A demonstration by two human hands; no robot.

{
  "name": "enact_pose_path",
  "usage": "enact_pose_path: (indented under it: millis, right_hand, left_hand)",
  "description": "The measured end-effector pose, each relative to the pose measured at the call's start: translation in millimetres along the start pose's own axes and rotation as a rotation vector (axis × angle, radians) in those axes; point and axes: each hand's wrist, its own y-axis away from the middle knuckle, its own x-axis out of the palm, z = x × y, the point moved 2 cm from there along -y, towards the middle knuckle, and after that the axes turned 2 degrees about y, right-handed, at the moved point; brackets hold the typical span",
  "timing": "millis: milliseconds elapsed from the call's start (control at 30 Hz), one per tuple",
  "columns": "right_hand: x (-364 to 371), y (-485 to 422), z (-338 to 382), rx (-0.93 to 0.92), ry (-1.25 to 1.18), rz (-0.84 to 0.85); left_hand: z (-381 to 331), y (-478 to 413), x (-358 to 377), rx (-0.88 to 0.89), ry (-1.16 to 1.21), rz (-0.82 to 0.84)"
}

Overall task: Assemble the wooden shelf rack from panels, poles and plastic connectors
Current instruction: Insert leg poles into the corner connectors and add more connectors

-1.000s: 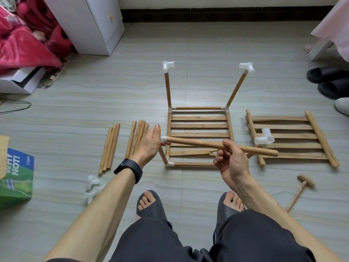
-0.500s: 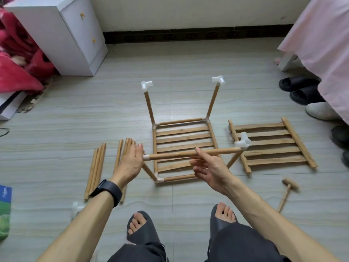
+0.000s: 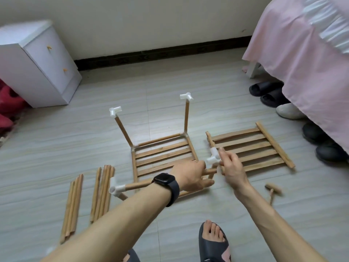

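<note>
A slatted wooden panel (image 3: 162,156) lies on the floor inside a frame of poles. Two poles stand up at its far corners, each topped by a white connector (image 3: 115,111) (image 3: 187,96). Across the near side runs a horizontal pole (image 3: 137,185), with a white connector (image 3: 116,189) on its left end. My left hand (image 3: 190,175) grips this pole near its right end. My right hand (image 3: 232,167) pinches the white connector (image 3: 212,157) at that right end; the hand is blurred. A second slatted panel (image 3: 251,148) lies flat to the right.
Two bundles of loose poles (image 3: 71,205) (image 3: 103,191) lie at the left. A small wooden mallet (image 3: 272,190) lies at the right. A white cabinet (image 3: 37,69) stands back left, and a pink-covered bed (image 3: 302,53) with slippers (image 3: 264,89) under it is at the right. My foot (image 3: 213,241) is near.
My left hand left the pole's left end and now grips it near the right end. My right hand slid from the pole's middle onto the right connector. The view tilted up.
</note>
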Motion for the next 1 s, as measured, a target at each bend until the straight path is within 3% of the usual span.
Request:
enact_pose_path:
  millis: [100, 200, 533, 733, 1000]
  right_hand:
    - [10, -10, 4, -0.019, 0.137, 0.157]
    - [11, -13, -1, -0.035, 0.174, 0.200]
    - [16, -10, -1, -0.149, 0.159, 0.176]
    - [21, -7, -6, -0.113, 0.223, 0.148]
    - [31, -1, -9, -0.127, 0.206, 0.134]
  left_hand:
    - [0, -12, 16, -0.010, 0.216, 0.005]
    - [13, -13, 14, 0.009, 0.160, -0.071]
    - [24, -17, 8, 0.022, 0.162, -0.168]
    - [26, -19, 10, 0.009, 0.176, -0.192]
    - [21, -15, 2, 0.046, 0.171, -0.099]
